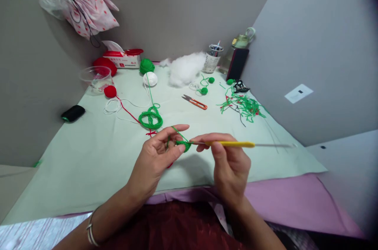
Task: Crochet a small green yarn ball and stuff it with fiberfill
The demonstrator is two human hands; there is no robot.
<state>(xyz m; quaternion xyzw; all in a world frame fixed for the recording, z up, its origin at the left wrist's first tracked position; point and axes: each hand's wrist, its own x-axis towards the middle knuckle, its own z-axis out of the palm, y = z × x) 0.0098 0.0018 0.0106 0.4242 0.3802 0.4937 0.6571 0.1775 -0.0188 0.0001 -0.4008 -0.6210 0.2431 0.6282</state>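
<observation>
My left hand (159, 153) pinches a small green crocheted piece (184, 146) between thumb and fingers, with green yarn running over its raised index finger. In my right hand (230, 159) is a crochet hook with a yellow handle (236, 144), held like a pen. The hook's tip meets the green piece at its right edge. Beyond my left hand lies a loose coil of green yarn (151, 117), and a bit of red yarn (151, 133) shows just past the fingers.
Orange snips (195, 102) lie mid-table, before white stuffing (186, 69). Green scraps (246, 106) spread at right, near a phone (238, 64) and a bottle (232, 51). Balls of red (110, 91), white (150, 79) and green yarn (147, 66) sit at back left.
</observation>
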